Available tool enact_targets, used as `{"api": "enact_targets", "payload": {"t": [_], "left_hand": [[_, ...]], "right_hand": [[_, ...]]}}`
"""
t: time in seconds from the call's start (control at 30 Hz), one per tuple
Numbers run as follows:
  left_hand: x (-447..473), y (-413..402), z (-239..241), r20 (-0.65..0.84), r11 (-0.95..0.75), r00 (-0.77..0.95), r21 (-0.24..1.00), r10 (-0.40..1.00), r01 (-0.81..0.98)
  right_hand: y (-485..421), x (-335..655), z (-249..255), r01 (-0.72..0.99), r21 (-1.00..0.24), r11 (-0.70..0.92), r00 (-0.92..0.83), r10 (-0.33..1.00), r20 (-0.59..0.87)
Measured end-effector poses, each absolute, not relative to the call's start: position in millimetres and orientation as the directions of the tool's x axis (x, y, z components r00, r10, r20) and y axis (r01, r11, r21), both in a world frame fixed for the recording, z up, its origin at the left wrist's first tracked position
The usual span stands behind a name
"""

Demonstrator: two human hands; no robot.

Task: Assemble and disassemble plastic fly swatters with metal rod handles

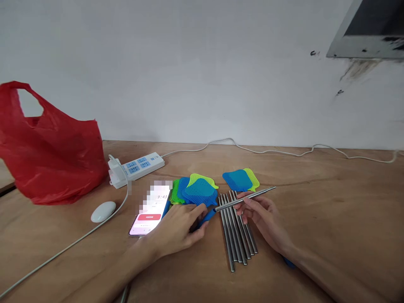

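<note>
My left hand is closed around the blue neck of a blue mesh swatter head that lies on top of a pile of blue and green mesh heads. My right hand pinches a thin metal rod, holding it slanted above the table with its left end at the blue neck. Under the right hand lies a row of several metal rods side by side. Two more mesh heads, one blue and one green, lie apart behind the rods.
A phone with a lit screen lies left of the pile. A white power strip with its cable, a white oval object and a red plastic bag stand to the left on the wooden table. A white wall is behind.
</note>
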State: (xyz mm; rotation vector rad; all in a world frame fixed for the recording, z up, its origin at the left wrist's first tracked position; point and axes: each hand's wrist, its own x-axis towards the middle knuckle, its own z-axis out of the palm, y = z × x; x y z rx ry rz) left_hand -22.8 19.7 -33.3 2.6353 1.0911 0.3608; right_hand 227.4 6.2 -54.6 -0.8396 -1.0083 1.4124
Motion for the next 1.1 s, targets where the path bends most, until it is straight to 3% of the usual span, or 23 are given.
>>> {"api": "enact_targets", "payload": {"t": [0.47, 0.7, 1.1], "left_hand": [[-23.4, 19.0, -34.6, 0.150, -0.727, 0.719, 0.271, 0.679, 0.630], [-24.1, 18.0, -34.3, 0.230, -0.756, 0.723, 0.273, 0.651, 0.595], [-25.1, 17.9, -37.3, 0.269, -0.783, 0.737, 0.270, 0.620, 0.560]], "right_hand": [[9.6, 231.0, -58.7, -0.299, -0.950, 0.094, -0.034, 0.993, 0.109], [11.3, 231.1, -58.9, -0.257, -0.965, 0.049, 0.028, 0.999, 0.043], [12.8, 239.3, -50.7, -0.192, -0.981, -0.035, -0.135, 0.991, -0.009]]}}
